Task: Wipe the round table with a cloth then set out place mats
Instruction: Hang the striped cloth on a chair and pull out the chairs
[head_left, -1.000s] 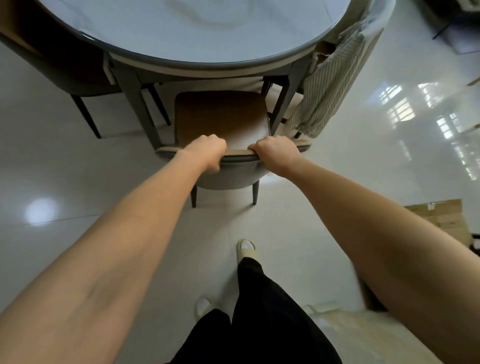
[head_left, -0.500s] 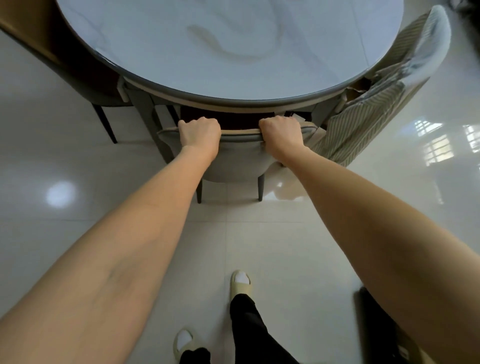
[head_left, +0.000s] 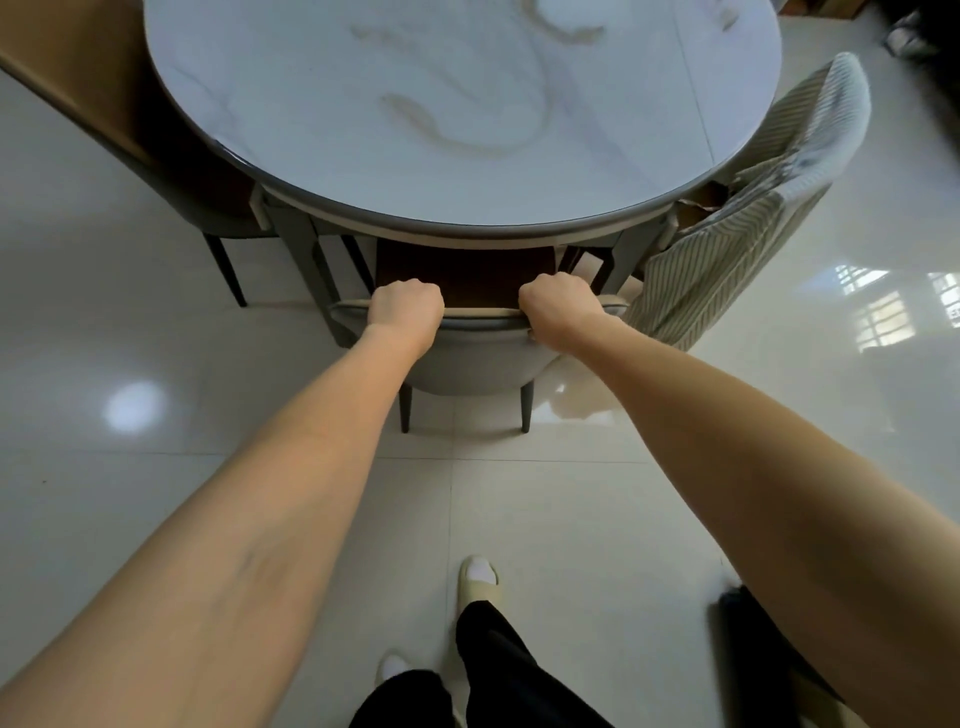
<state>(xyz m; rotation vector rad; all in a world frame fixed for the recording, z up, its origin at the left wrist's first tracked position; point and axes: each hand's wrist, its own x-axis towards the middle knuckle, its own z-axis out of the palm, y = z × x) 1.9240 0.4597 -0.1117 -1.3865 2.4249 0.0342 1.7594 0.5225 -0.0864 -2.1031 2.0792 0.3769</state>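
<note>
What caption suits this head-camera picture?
Both hands, left and right, grip a chair back tucked under the round table.

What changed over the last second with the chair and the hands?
The chair was pushed in toward the table: a second ago most of its brown seat showed, now only a strip does, the rest lying under the table edge. The person stepped forward with it. Unchanged: the left hand and right hand grip the top of the backrest throughout, and the striped cloth stays draped on the chair to the right.
</note>
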